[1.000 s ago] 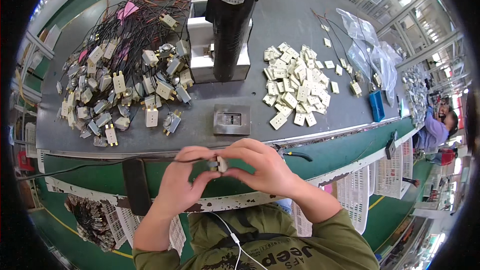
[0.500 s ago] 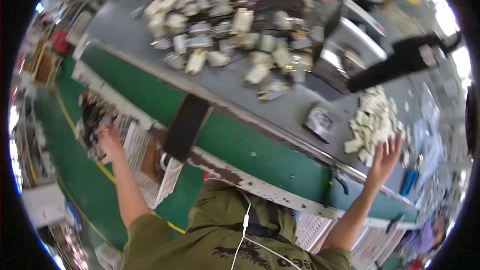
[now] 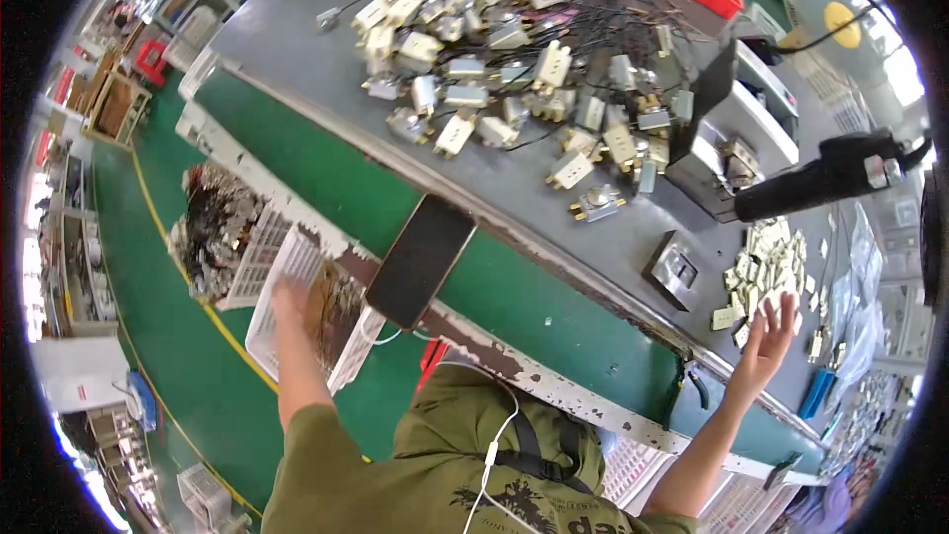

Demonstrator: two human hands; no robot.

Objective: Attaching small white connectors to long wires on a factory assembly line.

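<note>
Bench edge [image 3: 583,275] under right wrist [image 3: 739,389], right grip [image 3: 767,344] spread by pale blocks [image 3: 766,262], left grip [image 3: 290,299] unclear over basket [image 3: 353,361]

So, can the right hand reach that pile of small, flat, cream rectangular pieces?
Probably yes: the right hand looks open at the near edge of the pile, and nothing seems to stand between them. The square grey metal block sits off to the left, out of the way.

A yellow line [image 3: 232,341] crosses green floor [image 3: 158,336] — bright windows [image 3: 902,74] upper right.
</note>
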